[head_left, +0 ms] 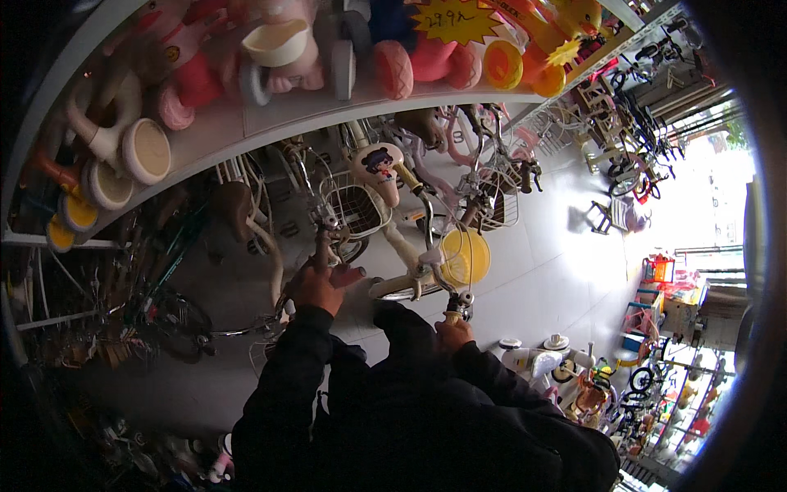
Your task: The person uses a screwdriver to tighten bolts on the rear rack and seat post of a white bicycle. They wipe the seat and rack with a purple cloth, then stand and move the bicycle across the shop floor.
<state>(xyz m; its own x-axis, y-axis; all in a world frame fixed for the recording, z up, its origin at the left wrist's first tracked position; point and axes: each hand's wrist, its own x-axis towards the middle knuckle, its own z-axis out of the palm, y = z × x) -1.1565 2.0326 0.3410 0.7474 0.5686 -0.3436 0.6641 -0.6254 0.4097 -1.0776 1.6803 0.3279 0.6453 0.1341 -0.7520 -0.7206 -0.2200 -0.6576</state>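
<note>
My left hand (316, 289) is closed at the end of a brown handlebar grip (322, 248). This grip belongs to a bicycle with a white wire basket (354, 205). A second brown rounded piece (348, 275) pokes out beside that hand; its kind is unclear. My right hand (453, 334) is wrapped round the near handlebar grip of a cream bicycle, just below a dark bell-like fitting (461, 305). A round yellow basket (466, 258) sits at the front of that bicycle's handlebar (429, 225). Its cream saddle (379, 168) has a cartoon figure on it.
A white shelf (270, 123) with pink, grey and yellow ride-on toys curves overhead. More bicycles crowd the left, including one with a brown saddle (234, 203). Children's ride-ons (549, 361) stand at the right. A bright doorway (697, 197) and a small chair (615, 215) are farther right.
</note>
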